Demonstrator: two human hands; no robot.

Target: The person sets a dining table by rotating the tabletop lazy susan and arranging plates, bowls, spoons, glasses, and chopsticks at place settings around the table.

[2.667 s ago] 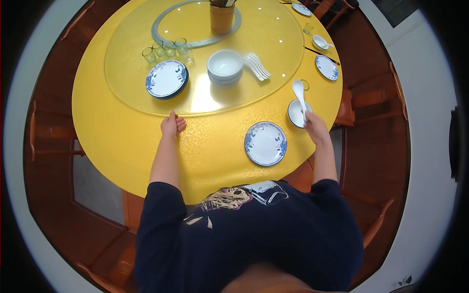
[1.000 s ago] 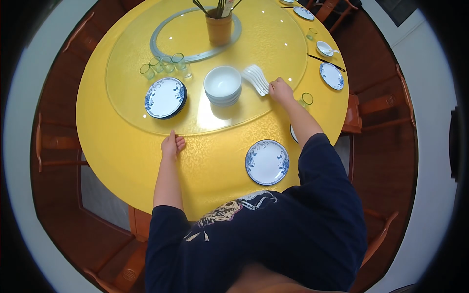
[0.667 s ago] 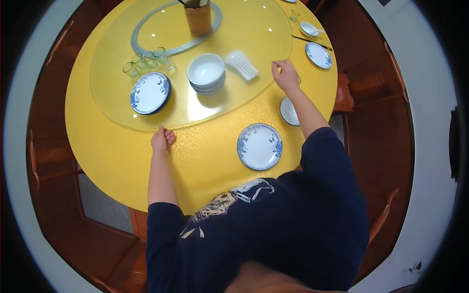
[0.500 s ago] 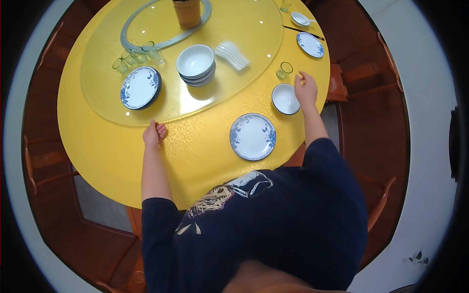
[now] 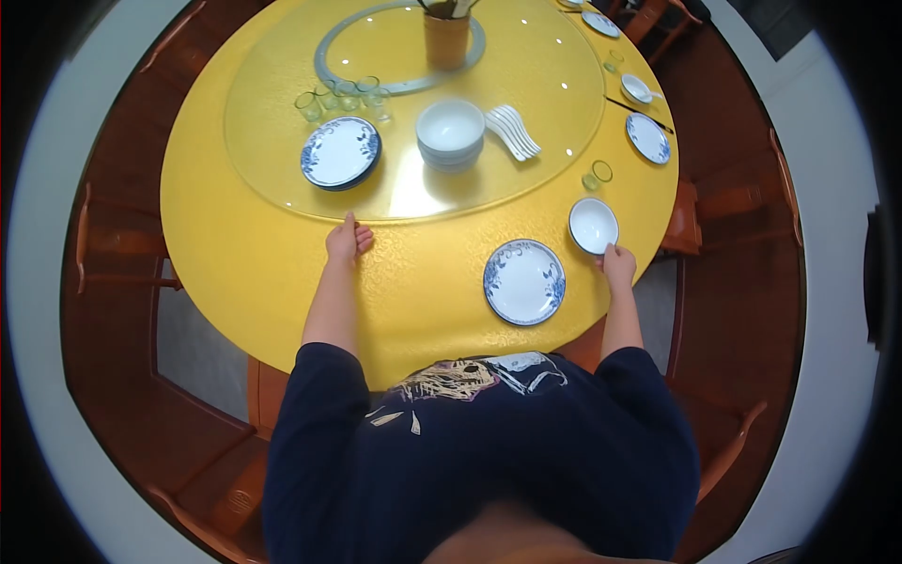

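Note:
My right hand (image 5: 618, 266) pinches the near rim of a small white bowl (image 5: 593, 224) at the right of the yellow table. Nothing shows inside this bowl. Left of it lies a blue-patterned plate (image 5: 524, 282), and a green-tinted glass (image 5: 596, 175) is just beyond. My left hand (image 5: 348, 240) is by the near edge of the glass turntable (image 5: 272, 179), thumb up and apart from the loosely bent fingers, holding nothing. On the turntable are stacked plates (image 5: 340, 152), stacked bowls (image 5: 450, 132) and several white spoons (image 5: 513, 132).
Several glasses (image 5: 344, 95) stand behind the stacked plates. A brown pot (image 5: 446, 39) of utensils is farther back. Another plate (image 5: 648, 138), dark chopsticks (image 5: 639, 115) and a bowl with a spoon (image 5: 636, 88) lie along the right edge. Wooden chairs (image 5: 733, 202) surround the table.
My right hand, earlier holding a spoon over the small bowl, went to the spoons on the turntable, came back without one, and now grips the bowl's rim. My left hand stayed at the turntable's edge.

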